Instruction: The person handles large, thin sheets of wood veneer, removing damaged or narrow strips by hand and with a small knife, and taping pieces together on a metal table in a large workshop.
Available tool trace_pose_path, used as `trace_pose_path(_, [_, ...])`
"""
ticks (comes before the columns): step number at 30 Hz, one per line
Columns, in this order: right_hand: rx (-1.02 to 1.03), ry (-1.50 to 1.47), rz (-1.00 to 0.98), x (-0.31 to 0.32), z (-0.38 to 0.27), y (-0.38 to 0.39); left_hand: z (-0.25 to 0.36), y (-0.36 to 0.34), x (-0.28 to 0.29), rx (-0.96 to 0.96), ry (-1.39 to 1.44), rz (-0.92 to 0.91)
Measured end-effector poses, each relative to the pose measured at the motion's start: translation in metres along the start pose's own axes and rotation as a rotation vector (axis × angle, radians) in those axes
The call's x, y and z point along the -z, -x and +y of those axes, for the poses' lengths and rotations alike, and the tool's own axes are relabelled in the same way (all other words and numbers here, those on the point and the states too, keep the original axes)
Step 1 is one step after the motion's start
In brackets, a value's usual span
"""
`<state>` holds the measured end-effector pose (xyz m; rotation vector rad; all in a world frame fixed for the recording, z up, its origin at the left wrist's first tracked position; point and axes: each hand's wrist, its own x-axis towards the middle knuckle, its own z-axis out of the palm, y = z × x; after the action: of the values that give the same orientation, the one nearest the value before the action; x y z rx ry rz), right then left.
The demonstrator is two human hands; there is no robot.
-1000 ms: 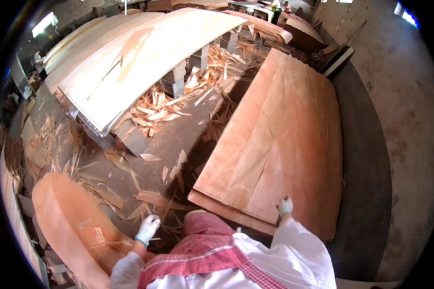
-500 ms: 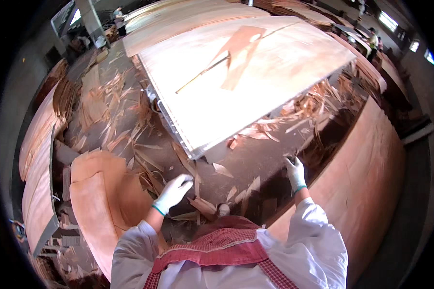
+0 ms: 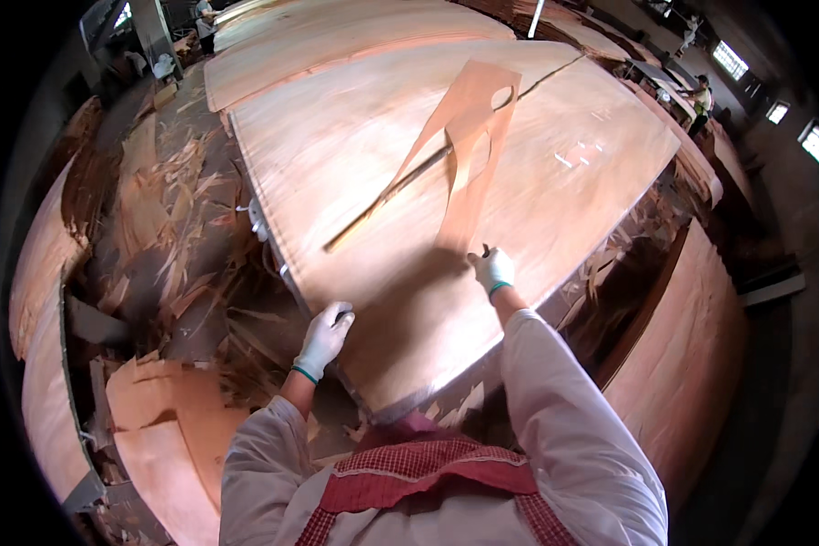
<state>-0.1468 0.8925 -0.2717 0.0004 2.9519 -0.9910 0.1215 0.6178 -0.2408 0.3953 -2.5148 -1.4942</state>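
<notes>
In white gloves, my left hand (image 3: pixel 323 338) is at the near left edge of a large pale sheet (image 3: pixel 582 191), fingers curled; whether they grip the edge or something small and dark, I cannot make out. My right hand (image 3: pixel 493 271) is over the sheet at the lower end of a torn veneer strip (image 3: pixel 475 118), fingers bent around something dark that is hard to make out. A long thin stick (image 3: pixel 364 217) lies diagonally on the sheet beside and partly under the strip.
Stacked sheets (image 3: pixel 664 382) are at the right and more (image 3: pixel 41 364) at the left. Loose veneer pieces (image 3: pixel 164 409) and scraps (image 3: pixel 150 218) cover the floor. Co-workers (image 3: pixel 205 27) (image 3: pixel 701 102) stand at far stacks. A pillar (image 3: pixel 157 36) rises at the back left.
My view has swung from the right-hand stack to the pale sheet, which is now closer beneath me. Both hands have moved forward onto or beside it, the right one reaching farther toward the strip.
</notes>
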Motion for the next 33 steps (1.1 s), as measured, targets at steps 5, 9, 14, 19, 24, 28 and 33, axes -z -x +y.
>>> trace_pose_path(5, [-0.238, 0.100, -0.097, -0.040, -0.061, -0.017, -0.013, -0.068, 0.005, 0.102, 0.075, -0.030])
trace_pose_path(9, [-0.179, -0.106, -0.072, -0.057, 0.007, -0.044, -0.007, -0.120, -0.011, 0.058, 0.151, -0.163])
trace_pose_path(14, [-0.025, -0.748, -0.386, 0.072, -0.131, -0.043, -0.052, -0.151, 0.019, 0.150, 0.363, -0.098])
trace_pose_path(19, [0.008, -0.951, -0.346, 0.244, -0.192, -0.016, -0.001, -0.220, 0.039, 0.223, 0.507, 0.011])
trace_pose_path(24, [0.097, -0.848, -0.401, 0.345, -0.155, 0.081, 0.082, -0.285, 0.033, 0.156, 0.313, -0.151])
trace_pose_path(28, [-0.034, -0.684, -0.349, 0.385, -0.087, 0.173, 0.131, -0.321, -0.036, 0.216, 0.366, -0.328])
trace_pose_path(33, [-0.163, -0.574, -0.269, 0.414, -0.007, 0.270, 0.088, -0.344, -0.135, 0.524, 0.913, -0.247])
